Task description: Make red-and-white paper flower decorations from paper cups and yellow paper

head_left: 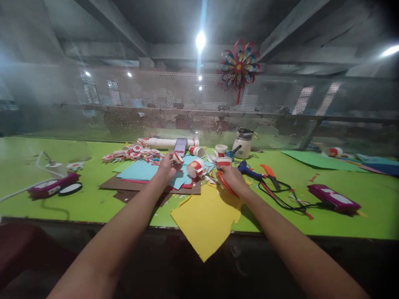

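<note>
My left hand (168,167) pinches a cut paper cup piece (178,157), white with a red band, above blue paper sheets (140,170). Orange-handled scissors (225,182) are gripped in my right hand (233,179), their blades (212,160) pointing up and to the left. Between the two hands, a red and white paper cup (196,168) lies on its side with a cut strip hanging off. Another cup (223,161) stands just beyond the scissors. A yellow sheet (207,216) lies below, its corner hanging over the table's front edge.
A heap of cut cup pieces (137,151) lies at the back left, near a phone (180,146) and a white roll (162,143). To the right are a blue glue gun (249,170), an orange-handled cutter (270,176), a purple power strip (333,199) and a jug (243,143).
</note>
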Demonstrator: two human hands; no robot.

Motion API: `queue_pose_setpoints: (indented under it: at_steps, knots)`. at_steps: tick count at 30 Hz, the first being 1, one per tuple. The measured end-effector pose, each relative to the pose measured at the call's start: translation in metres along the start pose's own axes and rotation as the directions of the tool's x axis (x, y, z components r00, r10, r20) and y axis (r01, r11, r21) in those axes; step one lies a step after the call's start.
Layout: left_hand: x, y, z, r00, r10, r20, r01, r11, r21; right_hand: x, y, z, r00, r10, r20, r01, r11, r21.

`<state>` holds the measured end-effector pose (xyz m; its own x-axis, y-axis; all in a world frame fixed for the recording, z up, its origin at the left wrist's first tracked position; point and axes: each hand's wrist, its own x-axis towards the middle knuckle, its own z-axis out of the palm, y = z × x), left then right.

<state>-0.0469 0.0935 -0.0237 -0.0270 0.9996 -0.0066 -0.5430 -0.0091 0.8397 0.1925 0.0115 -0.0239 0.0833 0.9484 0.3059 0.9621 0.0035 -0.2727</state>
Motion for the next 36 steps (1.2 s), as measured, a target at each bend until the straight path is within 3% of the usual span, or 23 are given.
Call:
queue_pose_setpoints:
  at_steps: [7,14,24,31,36]
  knots:
    - [-0.002,0.009,0.002,0.984,-0.112,0.137,0.121,0.991,-0.065,-0.001,0.000,0.000,0.998,0.040,0.042,-0.036,0.996,-0.082]
    - [-0.012,0.013,0.006,0.951,-0.108,0.288,0.144,0.984,-0.106,-0.007,-0.005,0.004,0.997,0.060,0.044,-0.055,0.992,-0.111]
    - [-0.017,0.009,0.010,0.950,-0.042,0.308,0.105,0.976,-0.190,-0.003,0.001,0.002,0.996,0.081,-0.028,-0.082,0.996,-0.047]
    - [-0.015,0.008,0.008,0.958,-0.052,0.282,0.126,0.959,-0.253,0.005,0.008,-0.004,0.980,0.096,-0.173,-0.091,0.995,0.037]
    - [-0.018,0.012,0.010,0.950,-0.013,0.312,0.115,0.944,-0.310,0.010,0.012,0.001,0.969,0.051,-0.244,-0.031,0.996,0.082]
